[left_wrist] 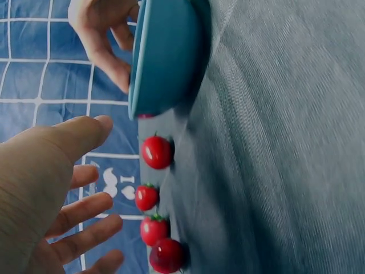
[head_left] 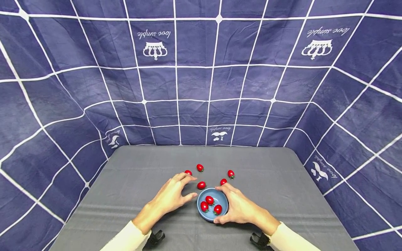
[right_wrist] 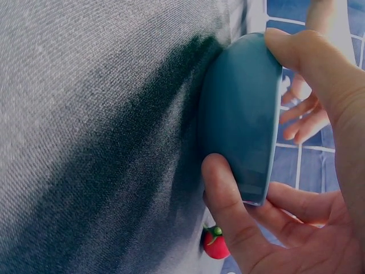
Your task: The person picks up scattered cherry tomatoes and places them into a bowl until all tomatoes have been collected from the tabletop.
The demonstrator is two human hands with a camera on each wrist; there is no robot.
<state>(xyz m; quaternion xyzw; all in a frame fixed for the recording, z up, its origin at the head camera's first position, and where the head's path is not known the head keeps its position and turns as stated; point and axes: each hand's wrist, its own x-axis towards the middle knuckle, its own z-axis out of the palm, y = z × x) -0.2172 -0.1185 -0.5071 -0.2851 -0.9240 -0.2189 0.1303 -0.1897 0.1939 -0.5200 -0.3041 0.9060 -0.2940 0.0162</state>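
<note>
A small blue bowl (head_left: 221, 198) sits on the grey cloth with 3 red cherry tomatoes (head_left: 209, 200) inside. My right hand (head_left: 241, 206) grips the bowl from its right side, thumb at the near rim and fingers around the far side, also plain in the right wrist view. To the left of the bowl, my left hand (head_left: 171, 193) hovers with fingers spread and holds nothing. One loose cherry tomato (head_left: 201, 185) lies just beyond the bowl, near the left fingertips. Another tomato (head_left: 188, 172) is partly hidden behind the left fingers.
Farther back lies a tomato (head_left: 200, 167). At right are a tomato (head_left: 231, 174) and a tomato (head_left: 223, 181) close to the right fingers. The grey tabletop (head_left: 141, 164) ends at a blue gridded cloth (head_left: 194, 83) hanging behind and at both sides.
</note>
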